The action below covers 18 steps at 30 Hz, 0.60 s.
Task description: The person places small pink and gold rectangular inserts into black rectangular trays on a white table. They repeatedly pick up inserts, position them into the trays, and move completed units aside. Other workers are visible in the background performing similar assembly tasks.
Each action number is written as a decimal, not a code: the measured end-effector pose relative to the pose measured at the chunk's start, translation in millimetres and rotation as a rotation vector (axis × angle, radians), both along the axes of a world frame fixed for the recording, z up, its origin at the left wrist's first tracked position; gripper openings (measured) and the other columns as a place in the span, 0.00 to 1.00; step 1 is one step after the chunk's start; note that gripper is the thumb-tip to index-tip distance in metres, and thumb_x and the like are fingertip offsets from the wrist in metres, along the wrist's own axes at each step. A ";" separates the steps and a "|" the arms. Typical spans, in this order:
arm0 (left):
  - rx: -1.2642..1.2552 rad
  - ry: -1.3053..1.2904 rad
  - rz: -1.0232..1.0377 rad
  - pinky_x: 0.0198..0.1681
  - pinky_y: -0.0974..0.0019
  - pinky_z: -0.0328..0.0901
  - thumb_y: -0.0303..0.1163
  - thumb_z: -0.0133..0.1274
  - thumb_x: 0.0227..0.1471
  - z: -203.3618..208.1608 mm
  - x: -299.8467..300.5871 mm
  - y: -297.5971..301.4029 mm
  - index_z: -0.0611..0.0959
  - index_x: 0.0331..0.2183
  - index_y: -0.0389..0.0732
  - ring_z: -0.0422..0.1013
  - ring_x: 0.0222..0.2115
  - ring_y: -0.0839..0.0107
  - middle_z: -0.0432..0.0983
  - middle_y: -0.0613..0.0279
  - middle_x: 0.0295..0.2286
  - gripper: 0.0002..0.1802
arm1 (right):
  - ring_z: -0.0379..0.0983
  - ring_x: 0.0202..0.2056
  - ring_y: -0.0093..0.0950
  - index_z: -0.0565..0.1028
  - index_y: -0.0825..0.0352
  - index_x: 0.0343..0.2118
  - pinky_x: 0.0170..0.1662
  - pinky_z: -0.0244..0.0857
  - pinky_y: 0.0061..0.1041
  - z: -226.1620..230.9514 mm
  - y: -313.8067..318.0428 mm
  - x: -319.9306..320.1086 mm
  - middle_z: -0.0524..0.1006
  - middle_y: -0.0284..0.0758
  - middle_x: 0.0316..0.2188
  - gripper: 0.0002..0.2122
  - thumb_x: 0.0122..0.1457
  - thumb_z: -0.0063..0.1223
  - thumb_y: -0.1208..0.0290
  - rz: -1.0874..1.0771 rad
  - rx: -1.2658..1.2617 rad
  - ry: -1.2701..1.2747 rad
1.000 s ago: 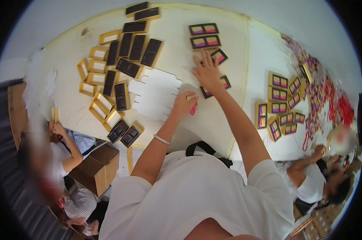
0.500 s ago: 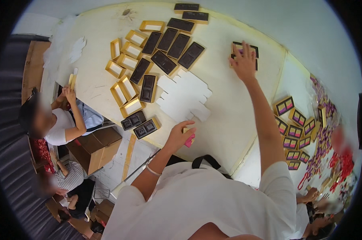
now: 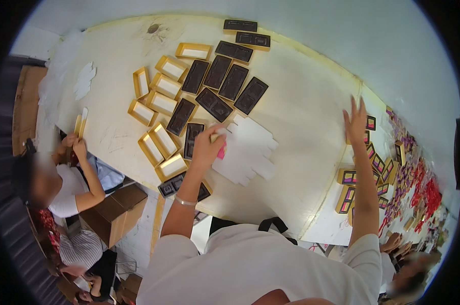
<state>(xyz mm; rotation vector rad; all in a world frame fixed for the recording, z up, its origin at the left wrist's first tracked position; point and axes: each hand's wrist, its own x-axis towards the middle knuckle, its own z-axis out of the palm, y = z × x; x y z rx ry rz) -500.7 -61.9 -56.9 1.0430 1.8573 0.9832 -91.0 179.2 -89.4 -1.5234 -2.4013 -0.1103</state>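
Observation:
My left hand (image 3: pixel 205 148) is closed around a small pink and yellow piece (image 3: pixel 221 151), whose exact kind I cannot make out. It hovers at the left edge of a pile of flat white card cut-outs (image 3: pixel 248 150), beside a gold box with a black insert (image 3: pixel 193 136). My right hand (image 3: pixel 357 124), fingers spread, is at the far right of the table. It lies against filled gold boxes with pink, yellow and purple contents (image 3: pixel 371 123), partly hiding them. Whether its palm touches them is hard to see.
Hollow gold box frames (image 3: pixel 161 101) and several boxes with black inserts (image 3: pixel 233 82) cover the left middle of the table. More filled boxes (image 3: pixel 345 198) sit beside my right forearm, near purple pieces and red ribbons (image 3: pixel 427 195). A co-worker (image 3: pixel 70 188) handles gold strips at the left.
My right hand has moved right, and the filled boxes under it have left their earlier spot. My left hand has shifted left and forward with the pink and yellow piece.

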 end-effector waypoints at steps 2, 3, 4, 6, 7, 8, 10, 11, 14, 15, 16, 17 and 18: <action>0.006 0.040 -0.062 0.34 0.70 0.64 0.28 0.53 0.45 2.2 -17.1 41.5 0.73 0.44 0.34 0.70 0.30 0.68 0.73 0.54 0.31 0.21 | 0.48 0.57 0.43 0.59 0.57 0.55 0.58 0.44 0.40 -0.1 17.5 -81.9 0.53 0.45 0.57 0.25 0.54 0.48 0.61 0.087 0.018 0.072; 0.014 0.061 -0.090 0.35 0.71 0.64 0.29 0.53 0.45 3.1 -24.4 60.3 0.72 0.45 0.34 0.70 0.32 0.68 0.72 0.52 0.35 0.22 | 0.48 0.57 0.43 0.58 0.57 0.55 0.58 0.44 0.40 -6.9 28.7 -123.9 0.53 0.45 0.57 0.25 0.54 0.48 0.61 0.164 0.058 0.078; 0.035 0.173 -0.092 0.37 0.69 0.64 0.29 0.52 0.45 3.8 -31.1 74.9 0.72 0.45 0.34 0.70 0.34 0.65 0.70 0.50 0.38 0.23 | 0.48 0.57 0.43 0.58 0.55 0.56 0.58 0.45 0.38 -7.5 35.5 -175.0 0.51 0.45 0.57 0.26 0.53 0.51 0.64 0.173 -0.013 0.083; 0.088 0.384 -0.093 0.40 0.64 0.64 0.29 0.51 0.46 2.2 -38.5 101.4 0.70 0.46 0.35 0.70 0.39 0.57 0.66 0.45 0.45 0.23 | 0.47 0.57 0.44 0.59 0.55 0.55 0.58 0.44 0.37 -11.0 57.0 -260.0 0.51 0.45 0.58 0.26 0.53 0.50 0.61 0.349 0.009 0.116; 0.015 0.426 -0.091 0.42 0.62 0.64 0.28 0.50 0.46 -0.4 -40.2 110.8 0.69 0.48 0.35 0.68 0.40 0.55 0.63 0.43 0.47 0.24 | 0.46 0.58 0.43 0.60 0.55 0.55 0.58 0.43 0.39 -8.9 65.5 -300.4 0.51 0.45 0.58 0.25 0.53 0.48 0.58 0.379 -0.079 0.164; -0.052 0.466 -0.103 0.43 0.60 0.63 0.28 0.49 0.46 -2.0 -37.5 121.7 0.67 0.49 0.35 0.67 0.42 0.52 0.60 0.42 0.48 0.25 | 0.44 0.59 0.41 0.60 0.55 0.55 0.59 0.40 0.44 -20.7 80.7 -330.9 0.50 0.44 0.58 0.26 0.55 0.40 0.49 0.367 -0.029 0.107; -0.218 0.523 -0.145 0.39 0.59 0.66 0.26 0.48 0.46 -3.7 -33.4 137.8 0.61 0.53 0.37 0.69 0.39 0.50 0.52 0.39 0.53 0.31 | 0.41 0.60 0.40 0.56 0.53 0.56 0.59 0.35 0.46 -33.7 99.9 -379.0 0.48 0.42 0.59 0.28 0.56 0.33 0.44 0.383 -0.030 0.102; -0.269 0.527 -0.151 0.35 0.60 0.67 0.26 0.48 0.45 -3.1 -30.9 146.3 0.61 0.53 0.38 0.70 0.37 0.50 0.50 0.39 0.53 0.31 | 0.41 0.60 0.40 0.55 0.52 0.57 0.60 0.34 0.46 -41.4 102.7 -389.3 0.48 0.41 0.59 0.28 0.56 0.30 0.43 0.342 -0.084 0.031; -0.392 0.618 -0.170 0.21 0.67 0.68 0.25 0.50 0.43 -12.7 -22.1 162.1 0.60 0.54 0.40 0.74 0.24 0.55 0.46 0.39 0.55 0.34 | 0.40 0.61 0.39 0.50 0.50 0.59 0.60 0.30 0.48 -60.6 98.1 -393.5 0.47 0.39 0.60 0.31 0.55 0.19 0.39 0.278 -0.122 -0.101; -0.378 0.649 -0.189 0.21 0.67 0.68 0.25 0.50 0.42 -17.8 -18.0 163.2 0.60 0.54 0.41 0.74 0.23 0.55 0.46 0.39 0.55 0.34 | 0.40 0.61 0.39 0.50 0.50 0.59 0.60 0.29 0.48 -64.4 95.0 -384.0 0.47 0.39 0.60 0.31 0.56 0.19 0.39 0.255 -0.119 -0.104; -0.361 0.681 -0.212 0.20 0.68 0.68 0.25 0.50 0.42 -22.1 -13.0 163.4 0.60 0.54 0.41 0.74 0.23 0.55 0.46 0.39 0.55 0.35 | 0.40 0.61 0.40 0.49 0.50 0.59 0.60 0.29 0.48 -66.4 93.7 -370.5 0.47 0.38 0.60 0.31 0.56 0.19 0.39 0.226 -0.117 -0.107; -0.334 0.717 -0.248 0.20 0.68 0.68 0.24 0.51 0.42 -21.7 -5.0 164.4 0.60 0.54 0.41 0.74 0.23 0.56 0.46 0.39 0.55 0.35 | 0.40 0.61 0.40 0.49 0.50 0.59 0.60 0.29 0.48 -63.2 91.5 -351.5 0.48 0.38 0.60 0.30 0.56 0.20 0.39 0.182 -0.110 -0.107; -0.333 0.707 -0.290 0.22 0.67 0.68 0.23 0.50 0.41 -19.5 5.5 163.7 0.61 0.54 0.41 0.74 0.24 0.55 0.46 0.41 0.55 0.35 | 0.41 0.60 0.40 0.50 0.50 0.59 0.59 0.31 0.48 -64.8 88.8 -328.5 0.49 0.39 0.59 0.30 0.57 0.21 0.40 0.163 -0.073 -0.122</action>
